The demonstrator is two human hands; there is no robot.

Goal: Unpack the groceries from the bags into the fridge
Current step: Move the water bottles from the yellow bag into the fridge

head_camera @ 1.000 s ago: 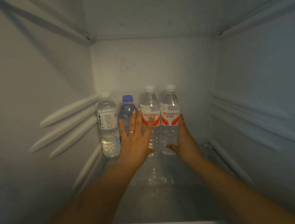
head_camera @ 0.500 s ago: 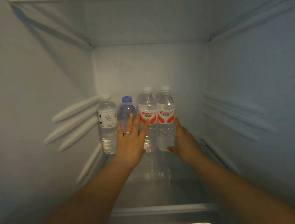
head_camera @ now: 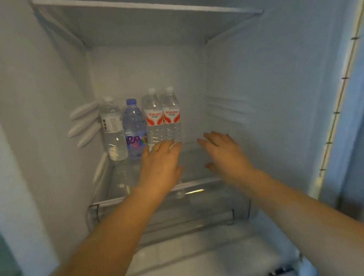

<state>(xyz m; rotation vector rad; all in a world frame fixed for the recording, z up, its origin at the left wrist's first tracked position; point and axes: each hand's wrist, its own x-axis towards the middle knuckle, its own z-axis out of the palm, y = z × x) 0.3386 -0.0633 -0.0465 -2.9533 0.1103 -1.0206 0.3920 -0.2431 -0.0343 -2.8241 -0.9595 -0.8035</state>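
The fingers of the left hand (head_camera: 160,159) lie straight and close together, holding nothing, their tips in front of the bases of the two red-labelled bottles (head_camera: 162,117); whether they touch the plastic cannot be told. The fingers of the right hand (head_camera: 223,150) are loosely spread and relaxed, also holding nothing, hovering over the bare part of the glass shelf (head_camera: 196,163) to the right of the bottles. Four water bottles stand upright in a row along the back of that shelf: a clear bottle (head_camera: 113,130) nearest the left wall, a blue-capped bottle (head_camera: 134,128) beside it, then the red-labelled pair side by side. With the row standing and both hands free, the step in hand looks like the end of placing the bottles. The next move probably calls for drawing both arms out past the shelf's front edge without knocking the row, then turning to the bags for more groceries. No bag or other grocery is in view, so how much remains to unpack cannot be judged. The left hand covers the feet of the red-labelled pair, the small print on the labels is too blurred to read, and below the shelf a clear drawer (head_camera: 205,208) shows only as dim reflections, its contents unreadable.
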